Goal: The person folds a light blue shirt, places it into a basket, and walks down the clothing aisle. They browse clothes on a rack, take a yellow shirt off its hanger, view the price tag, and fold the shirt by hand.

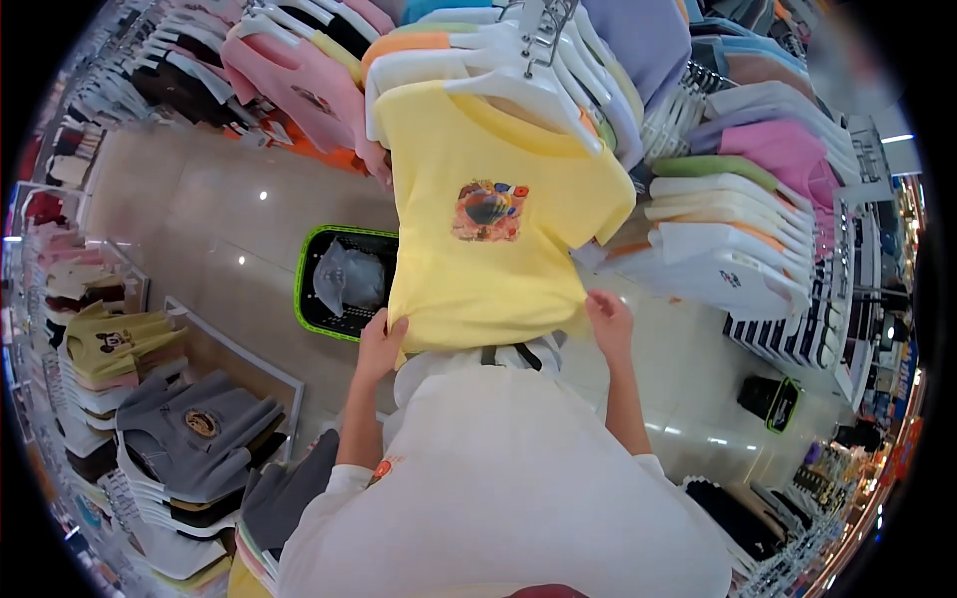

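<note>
A yellow T-shirt [478,269] with a hot-air-balloon print on its chest hangs on a white hanger [498,85] at the front of a rack. My left hand [382,346] pinches the shirt's lower left corner. At the opposite lower corner, my right hand [606,321] has its fingers closed on the hem. Between the two hands the hem is drawn out toward my body, and the cloth slopes down from the hanger with a few folds. Behind it, several more shirts hang close together on the same metal rack arm [543,40].
A black basket with a green rim [301,284] stands on the tiled floor, a clear plastic bag [349,277] inside. White shirts [733,264] hang at right, a pink shirt [299,85] at upper left, a grey shirt [204,439] at lower left. Another basket [770,402] stands at right.
</note>
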The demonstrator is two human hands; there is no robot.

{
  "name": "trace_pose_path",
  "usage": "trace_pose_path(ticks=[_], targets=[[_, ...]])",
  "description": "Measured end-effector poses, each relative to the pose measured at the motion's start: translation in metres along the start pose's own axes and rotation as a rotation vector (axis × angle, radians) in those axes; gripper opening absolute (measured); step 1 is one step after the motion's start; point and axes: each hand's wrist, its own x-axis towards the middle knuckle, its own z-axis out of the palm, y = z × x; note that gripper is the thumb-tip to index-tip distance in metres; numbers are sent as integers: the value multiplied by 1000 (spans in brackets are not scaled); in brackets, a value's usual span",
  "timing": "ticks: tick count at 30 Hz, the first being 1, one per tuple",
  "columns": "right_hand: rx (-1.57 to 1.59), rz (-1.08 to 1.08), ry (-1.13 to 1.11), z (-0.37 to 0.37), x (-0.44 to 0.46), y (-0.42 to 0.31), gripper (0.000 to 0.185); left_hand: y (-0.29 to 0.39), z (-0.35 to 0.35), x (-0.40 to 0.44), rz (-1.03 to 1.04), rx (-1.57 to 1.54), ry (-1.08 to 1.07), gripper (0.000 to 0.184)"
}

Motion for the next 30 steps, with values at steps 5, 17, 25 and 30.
trace_pose_path(ticks=[5, 17, 25, 30], targets=[[144, -392, 273, -23, 62, -115, 39, -41, 21, 14, 30, 21, 173, 25], [-67, -478, 49, 14, 95, -154, 42, 37, 60, 3, 128, 70, -23, 34], [51, -364, -70, 8, 30, -151, 43, 123, 68, 13, 373, 69, -54, 31], [87, -384, -57, 12, 7, -122, 41, 228, 79, 31, 920, 75, 143, 35]])
